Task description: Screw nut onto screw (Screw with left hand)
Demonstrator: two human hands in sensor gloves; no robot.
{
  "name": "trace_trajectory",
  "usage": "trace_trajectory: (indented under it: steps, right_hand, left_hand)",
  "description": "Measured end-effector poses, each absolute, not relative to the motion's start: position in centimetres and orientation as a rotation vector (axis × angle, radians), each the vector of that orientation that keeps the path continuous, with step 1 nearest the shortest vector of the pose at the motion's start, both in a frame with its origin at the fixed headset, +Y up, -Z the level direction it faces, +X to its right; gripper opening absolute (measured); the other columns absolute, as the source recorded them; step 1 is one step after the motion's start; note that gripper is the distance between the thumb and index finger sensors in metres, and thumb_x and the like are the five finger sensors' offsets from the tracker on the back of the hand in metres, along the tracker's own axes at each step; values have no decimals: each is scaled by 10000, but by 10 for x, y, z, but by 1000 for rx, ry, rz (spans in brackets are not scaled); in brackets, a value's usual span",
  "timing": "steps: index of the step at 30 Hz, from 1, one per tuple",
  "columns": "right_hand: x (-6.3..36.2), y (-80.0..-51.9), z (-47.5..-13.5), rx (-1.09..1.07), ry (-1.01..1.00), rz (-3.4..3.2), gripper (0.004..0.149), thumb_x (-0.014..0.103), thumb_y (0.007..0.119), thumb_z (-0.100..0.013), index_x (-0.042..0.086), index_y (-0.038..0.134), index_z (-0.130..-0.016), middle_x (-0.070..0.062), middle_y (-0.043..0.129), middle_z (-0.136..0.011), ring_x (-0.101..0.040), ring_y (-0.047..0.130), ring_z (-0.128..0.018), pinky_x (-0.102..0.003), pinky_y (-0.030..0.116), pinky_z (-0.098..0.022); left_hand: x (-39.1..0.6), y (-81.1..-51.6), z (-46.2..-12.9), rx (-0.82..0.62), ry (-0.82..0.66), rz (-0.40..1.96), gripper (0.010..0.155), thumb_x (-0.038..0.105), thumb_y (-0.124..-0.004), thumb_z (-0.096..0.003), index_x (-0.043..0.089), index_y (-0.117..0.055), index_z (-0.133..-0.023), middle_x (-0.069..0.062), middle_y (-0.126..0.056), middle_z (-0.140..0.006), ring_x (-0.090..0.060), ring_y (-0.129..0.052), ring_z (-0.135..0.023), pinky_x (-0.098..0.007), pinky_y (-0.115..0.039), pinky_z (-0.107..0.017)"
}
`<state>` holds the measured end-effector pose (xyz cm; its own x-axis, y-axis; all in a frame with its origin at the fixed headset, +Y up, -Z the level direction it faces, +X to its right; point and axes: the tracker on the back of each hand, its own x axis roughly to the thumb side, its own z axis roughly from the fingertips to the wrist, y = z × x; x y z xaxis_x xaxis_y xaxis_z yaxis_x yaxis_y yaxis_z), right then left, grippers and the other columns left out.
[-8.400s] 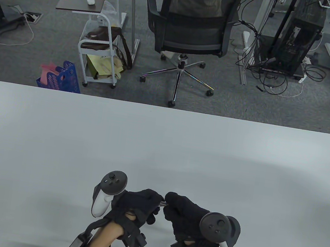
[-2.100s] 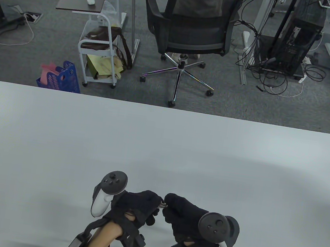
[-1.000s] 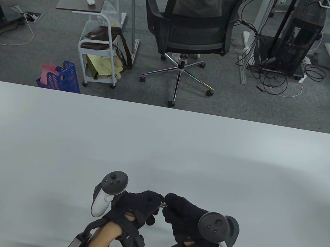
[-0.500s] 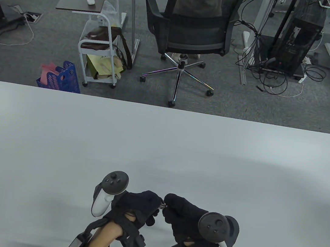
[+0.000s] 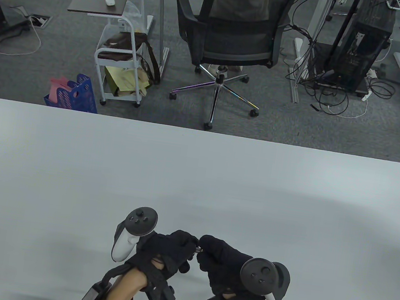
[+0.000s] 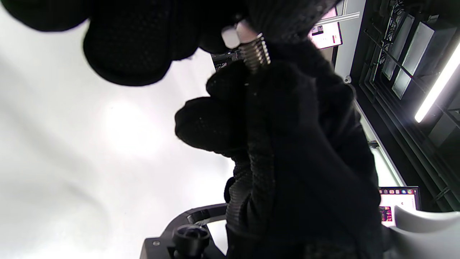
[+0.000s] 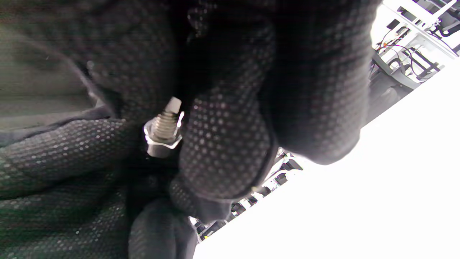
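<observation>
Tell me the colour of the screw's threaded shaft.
Silvery grey metal; the screw shows best in the left wrist view.

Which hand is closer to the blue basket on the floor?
Left. The left hand is on the basket's side of the table; the right hand is farther right, its fingertips meeting the left's.

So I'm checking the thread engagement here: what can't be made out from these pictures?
- Table view: the screw is a tiny glint between the left hand and right hand; nut too small to tell.
- Left wrist view: the screw's lower length is hidden by gloved fingers.
- Right wrist view: the nut is half covered by fingers; which hand pinches it is unclear.
</observation>
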<state>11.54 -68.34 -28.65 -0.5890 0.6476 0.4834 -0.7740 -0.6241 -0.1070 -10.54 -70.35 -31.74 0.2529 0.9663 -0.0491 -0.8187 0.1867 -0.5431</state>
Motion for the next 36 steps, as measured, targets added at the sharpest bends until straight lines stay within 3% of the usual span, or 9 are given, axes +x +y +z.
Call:
trace_trajectory:
  steps: [2,7,12,15,20,27,34,36]
  right_hand:
    - [116,-683,-286,513,-392,2218,456,346,935,-316,174,887,-736,-60,1047,-604,-115,1188,-293,-354,1040,-292]
    - [116,-684,-286,510,-395,2216,456,348,934,-316,176,886,-736,-58,1048,-602,-114,1189,-289,-353,1040,-291]
    - [116,-684,-286,510,-392,2220,457,349,934,-315,174,887,-734,-61,1049,-597,-114,1190,-285,-355,1041,-288]
    - [116,-684,-287,508,-393,2217,458,349,933,-315,172,887,-735,-59,1050,-598,-114,1189,-286,-355,1040,-289]
    - [115,-686,-288,503,-357,2217,465,363,932,-321,169,886,-741,-54,1052,-597,-119,1193,-283,-358,1040,-286]
    - [116,-688,-289,477,-327,2200,468,360,933,-329,152,885,-746,-70,1054,-598,-135,1197,-286,-370,1039,-284]
    - [113,-685,-287,515,-326,2221,473,340,949,-314,161,882,-747,-74,1039,-623,-128,1189,-303,-365,1038,-298]
    - [115,-683,-286,502,-359,2204,470,340,950,-312,164,884,-742,-72,1041,-618,-122,1190,-298,-362,1040,-294]
  left_hand:
    - [-107,-706,-317,-524,-315,1308,682,420,-682,-445,17,-610,-990,-328,-737,-847,-443,-898,-513,-573,-720,-393]
    - [-107,-705,-318,-499,-307,1294,574,371,-688,-446,-6,-755,-874,-323,-810,-777,-447,-921,-461,-580,-733,-359]
    - [-104,-704,-317,-535,-337,1283,571,336,-681,-446,28,-636,-925,-297,-727,-833,-421,-894,-507,-560,-720,-389]
    - [-106,-708,-316,-544,-305,1298,682,413,-669,-446,17,-595,-997,-332,-725,-849,-444,-894,-515,-574,-718,-394]
    - [-105,-705,-317,-525,-301,1269,576,363,-687,-443,-13,-728,-877,-322,-805,-763,-439,-920,-447,-578,-733,-352]
    - [-104,-703,-318,-514,-330,1282,576,348,-686,-446,24,-635,-920,-288,-752,-799,-402,-902,-484,-551,-729,-376]
    - [-104,-700,-318,-495,-346,1295,533,308,-701,-441,26,-675,-893,-290,-780,-770,-404,-913,-452,-554,-734,-360]
    - [-105,-701,-318,-501,-349,1329,594,364,-682,-447,38,-634,-941,-287,-758,-810,-403,-908,-486,-549,-734,-377]
